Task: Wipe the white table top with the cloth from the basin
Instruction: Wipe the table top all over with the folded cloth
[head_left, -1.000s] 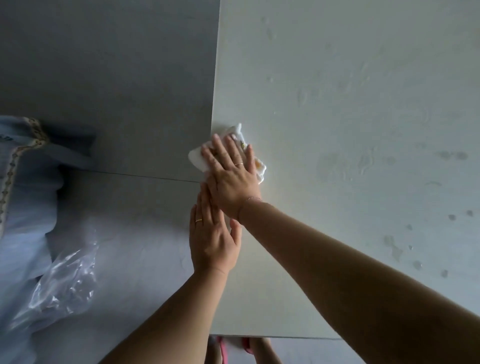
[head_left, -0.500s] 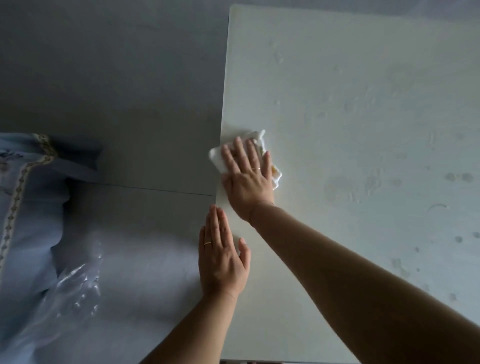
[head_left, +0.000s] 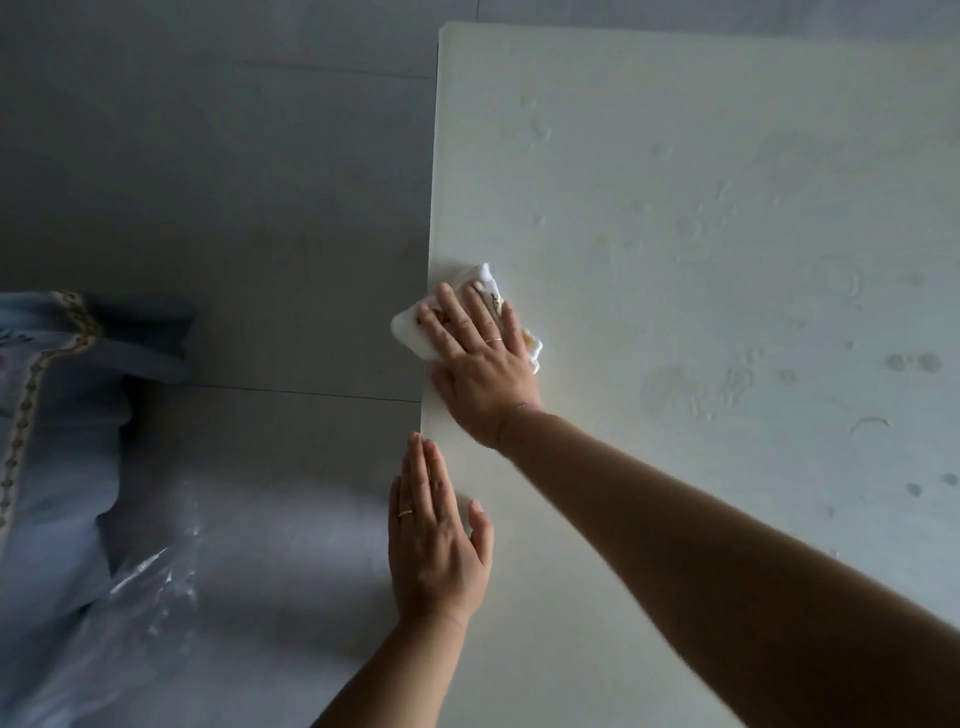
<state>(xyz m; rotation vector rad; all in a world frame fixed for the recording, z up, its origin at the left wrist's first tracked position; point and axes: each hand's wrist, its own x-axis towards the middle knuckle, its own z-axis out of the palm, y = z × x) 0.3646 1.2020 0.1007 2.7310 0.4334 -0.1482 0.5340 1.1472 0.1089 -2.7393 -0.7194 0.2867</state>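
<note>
Pressing the cloth (head_left: 409, 332) onto the left edge of the table (head_left: 675, 208), one corner poking past it. Covering it w/ the right hand (head_left: 480, 369), fingers straight, not gripping. Resting the left hand (head_left: 436, 545) flat at the same edge, closer in, holding nothing. Prob needing a sweep rightwards, twd the marks (head_left: 911, 362).

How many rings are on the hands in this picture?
2. One ring is on the right hand, which presses the cloth at the left edge of the table. The other ring is on the left hand, flat, nearer the person. More may be hidden.
</note>
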